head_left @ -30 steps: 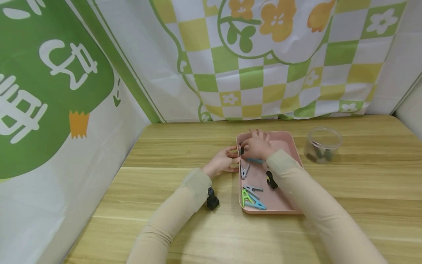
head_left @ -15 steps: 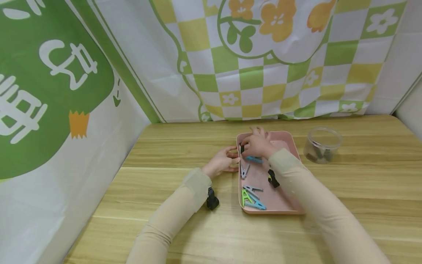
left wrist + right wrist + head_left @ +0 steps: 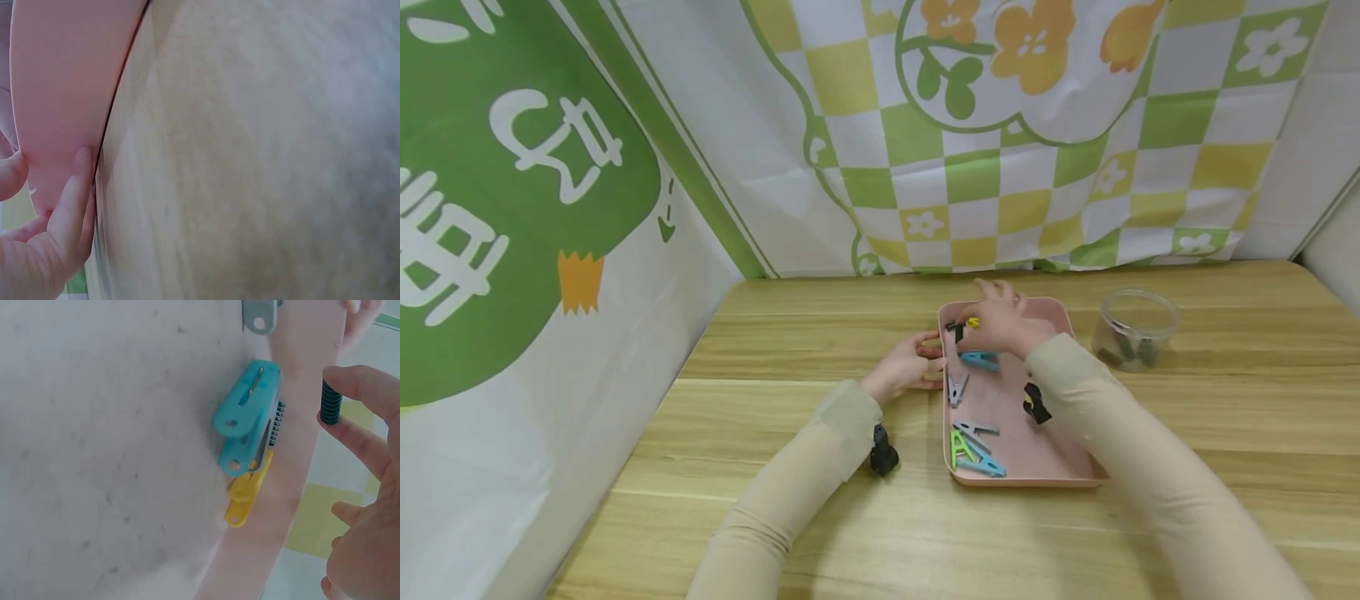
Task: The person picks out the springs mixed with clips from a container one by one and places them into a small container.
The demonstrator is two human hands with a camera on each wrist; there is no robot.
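My right hand (image 3: 998, 323) is over the far left part of the pink tray (image 3: 1022, 467). In the right wrist view, its thumb and index finger pinch a small dark ribbed spring (image 3: 331, 403) by its ends. Below lie a blue clothespin (image 3: 249, 415), a yellow clothespin (image 3: 248, 490) and another dark spring (image 3: 277, 424), partly hidden by the blue one. My left hand (image 3: 904, 367) touches the tray's outer left wall with mostly straight fingers (image 3: 74, 200); its thumb is at the rim.
Nearer in the tray lie grey clothespins (image 3: 957, 389), a light green clothespin (image 3: 958, 450) and a second blue clothespin (image 3: 985, 467). A clear round container (image 3: 1137, 333) with dark pieces stands right of the tray. A patterned cloth (image 3: 985, 192) hangs behind the table (image 3: 790, 333).
My right hand has shifted right, away from the tray's left wall, with the spring in its fingers. The blue and yellow clothespins beneath it have come into view. My left hand stays put.
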